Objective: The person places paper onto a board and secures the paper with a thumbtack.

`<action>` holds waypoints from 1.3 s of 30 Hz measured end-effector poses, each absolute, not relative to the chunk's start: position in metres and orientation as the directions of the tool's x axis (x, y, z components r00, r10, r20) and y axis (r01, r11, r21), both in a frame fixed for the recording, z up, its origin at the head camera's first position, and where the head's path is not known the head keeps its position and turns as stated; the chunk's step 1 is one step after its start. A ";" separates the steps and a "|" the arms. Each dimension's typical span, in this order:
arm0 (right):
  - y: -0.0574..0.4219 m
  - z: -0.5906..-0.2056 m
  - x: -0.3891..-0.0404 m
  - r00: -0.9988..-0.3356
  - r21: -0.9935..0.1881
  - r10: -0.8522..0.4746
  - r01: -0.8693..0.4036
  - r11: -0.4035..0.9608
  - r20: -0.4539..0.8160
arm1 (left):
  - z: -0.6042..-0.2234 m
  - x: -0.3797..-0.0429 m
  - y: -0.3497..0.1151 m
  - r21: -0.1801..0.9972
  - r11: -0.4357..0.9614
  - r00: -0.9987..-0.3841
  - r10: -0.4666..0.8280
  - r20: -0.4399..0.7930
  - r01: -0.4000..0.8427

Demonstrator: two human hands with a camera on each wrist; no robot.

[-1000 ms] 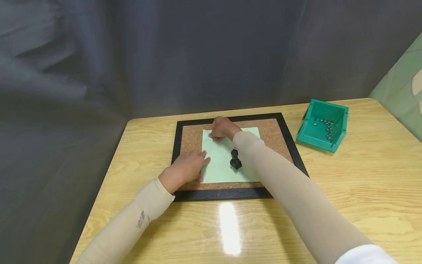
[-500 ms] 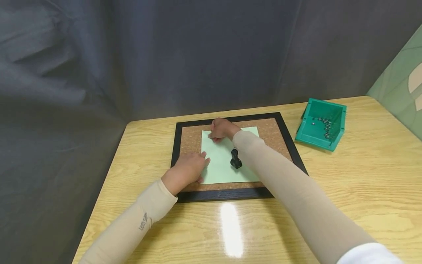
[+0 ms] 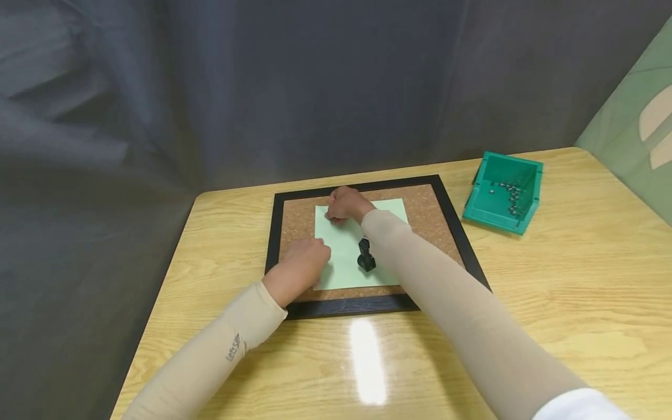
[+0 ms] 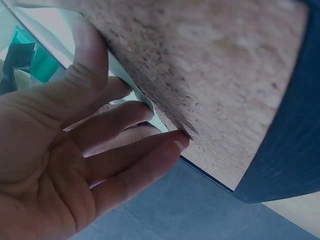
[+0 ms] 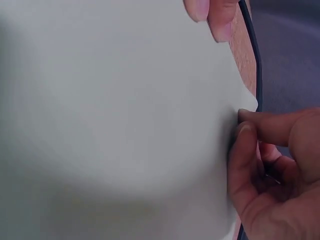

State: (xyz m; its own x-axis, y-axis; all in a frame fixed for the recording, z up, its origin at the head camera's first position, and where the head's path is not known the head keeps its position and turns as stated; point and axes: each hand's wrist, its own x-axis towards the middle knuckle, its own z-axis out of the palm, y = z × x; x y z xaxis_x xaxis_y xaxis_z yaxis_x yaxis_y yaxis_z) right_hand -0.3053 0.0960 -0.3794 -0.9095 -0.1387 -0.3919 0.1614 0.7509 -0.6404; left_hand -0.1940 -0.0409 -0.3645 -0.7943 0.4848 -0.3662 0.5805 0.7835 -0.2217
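Observation:
A pale green sheet of paper (image 3: pixel 336 245) lies on a cork board (image 3: pixel 430 221) with a black frame. At the sheet's far left corner, my right hand (image 3: pixel 347 204) has its fingers curled, thumb and forefinger pinched together against the paper; whatever sits between the tips is hidden. My left hand (image 3: pixel 299 265) rests at the sheet's left edge. Seen in the left wrist view, its fingers (image 4: pixel 120 125) are loosely bent, their tips touching the paper edge (image 4: pixel 157 120) and the cork (image 4: pixel 220 90).
Right of the board stands a green plastic bin (image 3: pixel 496 213), tilted, with several small shiny metal pieces (image 3: pixel 513 195) inside. A black wrist camera (image 3: pixel 366 256) hangs under the right wrist. The wooden table (image 3: pixel 572 280) ends at a dark curtain (image 3: pixel 336 87).
The head view has shifted slightly, so the board and bin appear a little farther left. The left fingers have drawn in slightly at the paper edge. The right hand stays at the same corner.

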 end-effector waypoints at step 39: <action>0.223 -0.377 -0.103 -0.706 -0.238 -0.669 -0.626 0.743 -0.232 | -0.367 -0.122 -0.073 0.155 0.787 -0.693 0.604 -0.393 0.598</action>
